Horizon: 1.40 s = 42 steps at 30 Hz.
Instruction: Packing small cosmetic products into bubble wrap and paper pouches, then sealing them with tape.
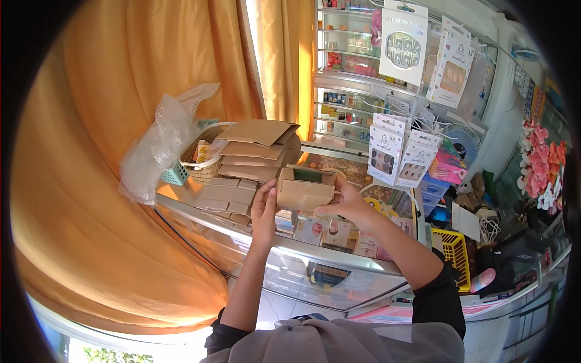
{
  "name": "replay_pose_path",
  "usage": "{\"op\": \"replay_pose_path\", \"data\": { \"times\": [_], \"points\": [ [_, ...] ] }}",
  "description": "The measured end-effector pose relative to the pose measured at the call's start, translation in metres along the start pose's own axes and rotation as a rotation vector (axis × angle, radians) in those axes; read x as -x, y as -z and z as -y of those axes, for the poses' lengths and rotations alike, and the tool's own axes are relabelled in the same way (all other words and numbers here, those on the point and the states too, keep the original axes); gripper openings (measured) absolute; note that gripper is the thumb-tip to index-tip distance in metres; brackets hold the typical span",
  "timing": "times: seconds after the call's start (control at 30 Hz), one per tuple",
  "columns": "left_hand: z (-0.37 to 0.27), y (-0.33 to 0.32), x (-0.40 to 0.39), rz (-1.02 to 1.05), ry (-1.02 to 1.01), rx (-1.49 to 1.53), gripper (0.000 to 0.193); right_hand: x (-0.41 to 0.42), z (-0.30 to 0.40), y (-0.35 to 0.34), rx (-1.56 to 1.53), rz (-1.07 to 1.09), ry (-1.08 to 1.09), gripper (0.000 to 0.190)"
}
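Observation:
Between my two hands is a small brown cardboard box (305,193), raised over the glass display counter (336,249). A dark green patch shows near its upper edge, and clear tape seems to cross its front. My left hand (264,204) grips the box's left side, thumb upright along it. On the right side, my right hand (347,199) holds it with the thumb low and the fingers partly hidden behind. Just left of the box lie flattened cardboard boxes (229,195). Behind them rises a stack of folded brown cartons (258,136).
A woven basket (204,172), a teal plastic basket (175,174) and bubble wrap (154,149) stand at the counter's left end, beside orange curtains (136,59). Press-on nail packs (386,149) hang on a rack at the right. A yellow basket (454,258) sits farther right.

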<state>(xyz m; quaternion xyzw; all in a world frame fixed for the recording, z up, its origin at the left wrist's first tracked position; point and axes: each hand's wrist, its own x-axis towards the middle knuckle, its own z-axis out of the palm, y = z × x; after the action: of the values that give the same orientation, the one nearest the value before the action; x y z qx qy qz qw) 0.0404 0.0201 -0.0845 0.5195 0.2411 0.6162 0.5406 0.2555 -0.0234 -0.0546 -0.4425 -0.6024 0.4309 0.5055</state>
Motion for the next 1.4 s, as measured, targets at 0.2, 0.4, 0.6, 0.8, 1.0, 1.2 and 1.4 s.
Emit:
{"op": "replay_pose_path", "data": {
  "times": [0.2, 0.4, 0.6, 0.8, 1.0, 1.2, 1.4],
  "points": [
    [-0.008, 0.003, 0.009, 0.042, 0.136, -0.113, 0.036, -0.001, -0.007, 0.007, 0.166, 0.02, -0.059, 0.067],
    [-0.015, 0.014, 0.014, 0.096, 0.194, -0.324, 0.039, 0.004, -0.003, 0.007, 0.282, 0.049, -0.098, 0.065],
    [-0.028, 0.01, 0.013, 0.121, 0.309, -0.476, 0.057, 0.013, 0.021, -0.002, 0.405, 0.071, -0.199, 0.071],
    [-0.03, 0.004, 0.009, 0.077, 0.35, -0.505, 0.061, 0.011, 0.006, 0.007, 0.378, 0.062, -0.144, 0.07],
    [-0.029, 0.007, 0.004, 0.046, 0.39, -0.558, 0.063, 0.01, 0.012, 0.006, 0.481, 0.046, -0.152, 0.068],
    [-0.028, 0.011, -0.002, 0.087, 0.371, -0.561, 0.053, 0.015, 0.024, -0.003, 0.515, 0.02, -0.148, 0.065],
    [-0.018, 0.012, -0.002, 0.087, 0.296, -0.531, 0.051, 0.014, 0.015, 0.001, 0.58, 0.007, -0.014, 0.066]
  ]
}}
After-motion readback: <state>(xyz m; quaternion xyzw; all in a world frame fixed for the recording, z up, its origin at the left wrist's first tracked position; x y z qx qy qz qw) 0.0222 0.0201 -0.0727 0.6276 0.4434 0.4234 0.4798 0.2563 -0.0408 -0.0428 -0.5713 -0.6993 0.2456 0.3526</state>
